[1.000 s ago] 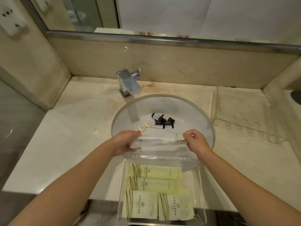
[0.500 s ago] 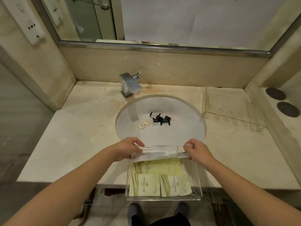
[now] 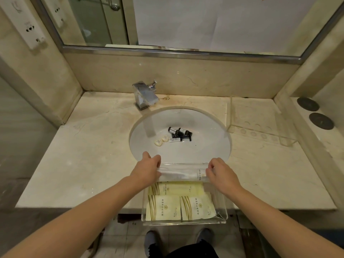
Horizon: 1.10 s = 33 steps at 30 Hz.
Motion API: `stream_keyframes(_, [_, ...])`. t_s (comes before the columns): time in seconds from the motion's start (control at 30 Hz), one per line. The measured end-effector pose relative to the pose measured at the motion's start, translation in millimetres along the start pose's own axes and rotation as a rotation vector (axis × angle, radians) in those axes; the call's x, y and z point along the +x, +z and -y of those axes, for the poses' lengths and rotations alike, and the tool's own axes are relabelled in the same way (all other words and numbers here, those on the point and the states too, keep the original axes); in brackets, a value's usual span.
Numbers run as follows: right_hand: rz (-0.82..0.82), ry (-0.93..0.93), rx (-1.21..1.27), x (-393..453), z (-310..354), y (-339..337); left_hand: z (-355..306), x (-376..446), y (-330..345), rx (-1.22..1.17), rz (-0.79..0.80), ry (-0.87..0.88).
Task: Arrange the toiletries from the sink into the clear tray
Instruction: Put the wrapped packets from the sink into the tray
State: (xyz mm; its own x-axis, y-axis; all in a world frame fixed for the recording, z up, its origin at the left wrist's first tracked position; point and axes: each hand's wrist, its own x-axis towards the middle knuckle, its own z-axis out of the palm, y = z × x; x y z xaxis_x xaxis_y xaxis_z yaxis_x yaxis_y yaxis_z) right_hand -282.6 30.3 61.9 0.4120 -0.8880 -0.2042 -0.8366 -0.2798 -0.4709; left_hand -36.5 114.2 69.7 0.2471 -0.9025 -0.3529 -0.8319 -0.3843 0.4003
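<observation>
Head view: both hands' fingers (image 3: 157, 158) pinch clear packet (image 3: 183, 173) ends, over tray (image 3: 222, 207).

You have two hands (image 3: 149, 168) in view, holding between them one long clear packet (image 3: 181, 173). In the clear tray (image 3: 221, 211) in front of you lie three pale yellow sachets (image 3: 163, 208) that you can count; any more beneath the packet are hidden. The sink (image 3: 204, 151) holds two small heart-shaped soaps (image 3: 158, 142) and a cluster of dark little bottles (image 3: 179, 134), about four, overlapping too much to count exactly. A second clear tray (image 3: 260, 135) sits on the counter (image 3: 89, 157), and there is one faucet (image 3: 144, 95).
</observation>
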Motion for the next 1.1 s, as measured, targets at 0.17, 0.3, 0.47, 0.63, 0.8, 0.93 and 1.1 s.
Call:
stream_keyframes(0.17, [0.073,-0.017,0.067,1,-7,-1,10,4,-3,-0.02,0.037,0.001])
stream_keyframes(0.3, [0.143,-0.013,0.225,-2,-9,-2,11,-1,1,0.086,0.117,0.093])
stream_keyframes(0.47, [0.23,-0.001,0.29,-4,-12,-7,10,-4,2,0.111,0.176,0.148])
stream_keyframes(0.63, [0.193,-0.045,0.038,-5,-13,0,13,-2,0,0.191,0.212,0.204])
stream_keyframes(0.8, [0.008,-0.191,-0.251,-8,-13,13,14,-5,4,0.274,0.154,0.249])
stream_keyframes(0.93, [-0.061,-0.255,-0.325,-9,-16,20,16,-6,9,0.305,0.109,0.268])
stream_keyframes(1.1, [-0.129,-0.307,-0.391,-6,-15,25,21,-7,10,0.293,0.044,0.251])
